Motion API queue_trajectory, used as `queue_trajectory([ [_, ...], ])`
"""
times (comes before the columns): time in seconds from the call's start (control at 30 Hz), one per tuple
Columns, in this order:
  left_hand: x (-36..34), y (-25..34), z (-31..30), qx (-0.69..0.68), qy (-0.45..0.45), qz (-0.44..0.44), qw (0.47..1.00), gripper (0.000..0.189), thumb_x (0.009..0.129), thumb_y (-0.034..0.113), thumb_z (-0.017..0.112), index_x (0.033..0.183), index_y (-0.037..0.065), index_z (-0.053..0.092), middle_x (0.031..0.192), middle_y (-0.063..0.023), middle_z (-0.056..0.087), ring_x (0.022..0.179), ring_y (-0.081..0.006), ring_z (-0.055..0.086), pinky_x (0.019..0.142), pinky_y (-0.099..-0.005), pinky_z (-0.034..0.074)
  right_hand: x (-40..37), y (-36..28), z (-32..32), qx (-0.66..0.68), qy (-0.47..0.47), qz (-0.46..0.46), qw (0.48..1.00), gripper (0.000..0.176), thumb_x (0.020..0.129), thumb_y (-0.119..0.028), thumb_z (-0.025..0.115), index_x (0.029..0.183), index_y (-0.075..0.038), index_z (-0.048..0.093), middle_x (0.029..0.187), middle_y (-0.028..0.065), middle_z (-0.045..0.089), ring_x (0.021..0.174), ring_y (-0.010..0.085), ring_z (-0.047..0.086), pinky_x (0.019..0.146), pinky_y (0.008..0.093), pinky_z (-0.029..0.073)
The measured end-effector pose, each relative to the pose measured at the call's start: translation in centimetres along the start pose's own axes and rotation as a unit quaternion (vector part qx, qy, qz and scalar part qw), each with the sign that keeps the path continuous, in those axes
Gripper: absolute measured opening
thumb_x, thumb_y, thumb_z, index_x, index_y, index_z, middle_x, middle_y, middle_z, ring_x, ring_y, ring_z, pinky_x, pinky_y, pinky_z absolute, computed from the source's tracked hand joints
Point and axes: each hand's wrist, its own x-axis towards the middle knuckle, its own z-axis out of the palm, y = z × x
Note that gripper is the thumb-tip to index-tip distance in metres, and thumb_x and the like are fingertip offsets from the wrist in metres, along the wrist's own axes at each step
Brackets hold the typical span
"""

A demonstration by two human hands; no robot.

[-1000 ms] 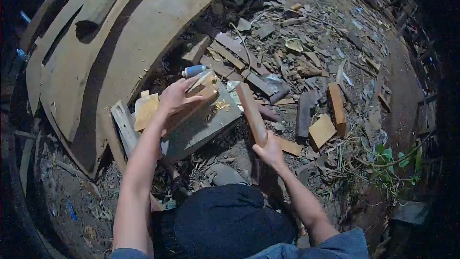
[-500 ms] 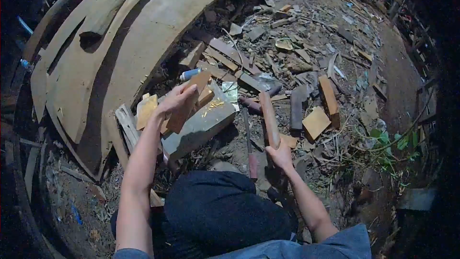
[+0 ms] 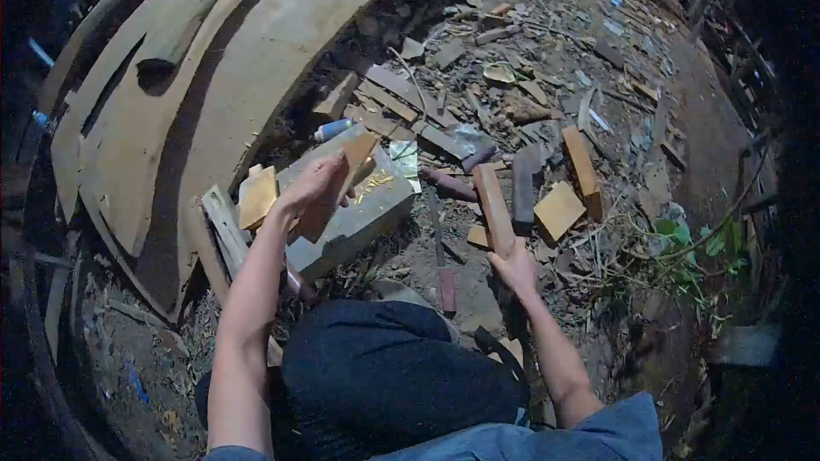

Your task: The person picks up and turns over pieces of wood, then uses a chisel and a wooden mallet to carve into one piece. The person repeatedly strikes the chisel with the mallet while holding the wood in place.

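Several broad, curved planks [image 3: 213, 60] lie stacked along the far left, pale against the dark ground. Just right of their lower end lies a pale slat [image 3: 224, 226], with a small yellowish offcut [image 3: 258, 196] right beside it.

Next comes the person's left hand [image 3: 314, 192], its fingers curled shut around a tan piece of wood [image 3: 352, 158]. The piece stands tilted on its end on a grey block [image 3: 367, 213]. Yellow shavings [image 3: 374, 183] lie on the block's top just beside it. Beyond the block, near the planks, lies a small blue-and-white tube [image 3: 331, 129].

On the dirt to the right of the block lies a long thin tool [image 3: 441, 252] with a reddish handle, apart from both hands.

Further right, the right hand [image 3: 517, 269] is wrapped tight around the lower end of a wooden bar [image 3: 494, 205]. The bar points away from the person and leans slightly left. I cannot tell whether its far end touches the ground.

Just beside the bar lies a dark block [image 3: 523, 192], then a square yellow board [image 3: 559, 209] and a long orange-brown block [image 3: 581, 162]. Scraps and splinters litter the ground beyond them. Green leaves [image 3: 692, 239] show at the far right.
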Motion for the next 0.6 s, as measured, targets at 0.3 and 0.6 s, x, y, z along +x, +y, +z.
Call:
queue_trajectory([
  [0.3,2.3,-1.9,2.6,0.079,-0.115,-0.020,0.990,0.049,0.099,0.050,0.040,0.099,0.003,0.055,0.074,-0.0060,0.060,0.061,-0.0141,0.060,0.053,-0.0294,0.050,2.7,-4.1,1.5,0.026,0.114,-0.243,0.963,0.043,0.084,-0.024,0.065,0.118,-0.001,0.052,0.100,0.0160,0.056,0.097,0.0349,0.056,0.085,0.0429,0.045],
  [0.6,3.3,-2.9,5.1,0.159,-0.200,0.044,0.966,0.052,0.099,0.051,0.041,0.113,0.003,0.056,0.080,-0.0028,0.059,0.065,-0.0112,0.057,0.057,-0.0273,0.049,6.4,-15.4,4.2,0.584,-0.299,-0.028,0.754,0.037,0.097,-0.040,0.050,0.109,-0.006,0.059,0.091,0.0006,0.060,0.077,0.0100,0.060,0.067,0.0272,0.050],
])
